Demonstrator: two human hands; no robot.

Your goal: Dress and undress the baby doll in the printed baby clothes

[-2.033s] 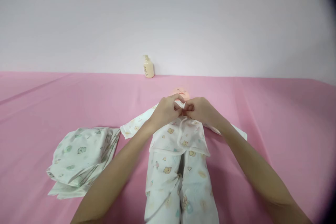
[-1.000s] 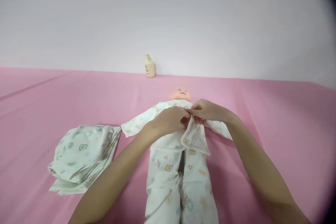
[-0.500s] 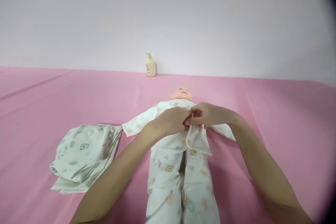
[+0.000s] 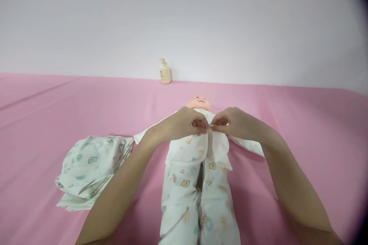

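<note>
A baby doll (image 4: 200, 102) lies on its back in the middle, its head away from me. It wears a white printed baby jacket (image 4: 186, 150) and matching trousers (image 4: 184, 199). At the chest, my left hand (image 4: 189, 123) pinches the jacket's left front edge, fingers closed. Close beside it, my right hand (image 4: 232, 122) pinches the right front edge. Below my fingertips the two front panels hang slightly apart, and the right panel is folded back. Whether a tie or a snap sits between my fingertips is too small to tell.
On the left lies a folded white cloth with green prints (image 4: 89, 164), touching the doll's sleeve end. A cream pump bottle (image 4: 165, 72) stands at the back against a white wall (image 4: 184, 26). A pink sheet (image 4: 301, 153) covers the surface, with some creases.
My hands were overlapping at the jacket's front; now they are slightly apart and a little higher, fingertips facing. The right front panel has turned outward, leaving a gap between the edges.
</note>
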